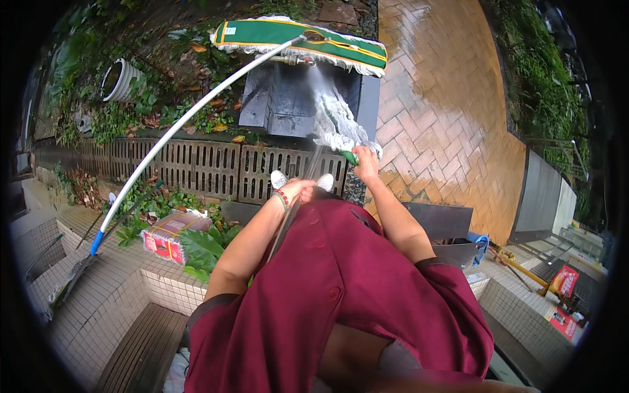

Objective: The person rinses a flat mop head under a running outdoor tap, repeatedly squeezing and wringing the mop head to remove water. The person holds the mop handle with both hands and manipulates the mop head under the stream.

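Observation:
My right hand grips one end of a wet white mop head with green backing. Water streams from a tap onto its far end, over a grey stone basin. My left hand, with a beaded bracelet at the wrist, is closed around a thin, blurred pole that slants up toward the wet mop head. Behind the tap rests a wide flat dust mop with green backing and white fringe. Its long white handle runs down to the left, ending in a blue grip.
A slotted drain grate runs between my shoes and the basin. Wet brick paving lies to the right. At left are a white bucket on its side, a strapped bundle and a tiled ledge. A slatted bench stands lower left.

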`<state>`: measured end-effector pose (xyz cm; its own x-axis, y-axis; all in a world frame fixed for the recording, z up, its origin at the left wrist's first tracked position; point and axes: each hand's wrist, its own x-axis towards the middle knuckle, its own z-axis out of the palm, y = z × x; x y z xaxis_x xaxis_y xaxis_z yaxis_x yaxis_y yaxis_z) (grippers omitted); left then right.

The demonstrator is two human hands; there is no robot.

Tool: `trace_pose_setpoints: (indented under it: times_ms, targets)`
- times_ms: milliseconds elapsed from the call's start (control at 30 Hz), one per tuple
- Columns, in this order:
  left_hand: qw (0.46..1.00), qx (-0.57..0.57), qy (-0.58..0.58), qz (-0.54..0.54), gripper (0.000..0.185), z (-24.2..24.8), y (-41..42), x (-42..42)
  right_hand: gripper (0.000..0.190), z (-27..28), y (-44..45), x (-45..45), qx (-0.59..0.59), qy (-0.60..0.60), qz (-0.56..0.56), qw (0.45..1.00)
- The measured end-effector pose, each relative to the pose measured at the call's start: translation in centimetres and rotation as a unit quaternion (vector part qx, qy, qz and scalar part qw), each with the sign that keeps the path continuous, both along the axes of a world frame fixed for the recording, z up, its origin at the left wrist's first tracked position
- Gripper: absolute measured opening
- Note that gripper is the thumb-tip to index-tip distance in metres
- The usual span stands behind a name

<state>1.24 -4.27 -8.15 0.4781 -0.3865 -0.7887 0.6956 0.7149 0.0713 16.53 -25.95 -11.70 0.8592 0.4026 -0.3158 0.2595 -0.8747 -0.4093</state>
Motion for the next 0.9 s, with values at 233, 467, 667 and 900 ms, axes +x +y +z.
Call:
trace_pose_setpoints:
  times_ms: [233,467,667,900]
  targets:
    - [0.999,0.033,-0.005,-0.031,0.011,1.5,-0.3,-1.9,0.047,0.2,-0.8,-3.2,0.004,-0.023,0.006,1.0]
    - [0.999,0.034,-0.004,-0.034,0.009,1.1,-0.2,-2.3,0.047,-0.5,-0.4,-3.8,-0.012,-0.026,0.001,1.0]
    - [0.999,0.026,-0.012,-0.026,0.01,1.2,-0.1,-2.7,0.047,-0.3,-0.2,-4.2,-0.007,-0.039,0.005,0.999]
    - [0.997,0.078,-0.009,-0.021,0.008,3.3,0.8,-3.8,0.049,1.1,2.3,-3.2,0.056,-0.071,0.064,0.994]
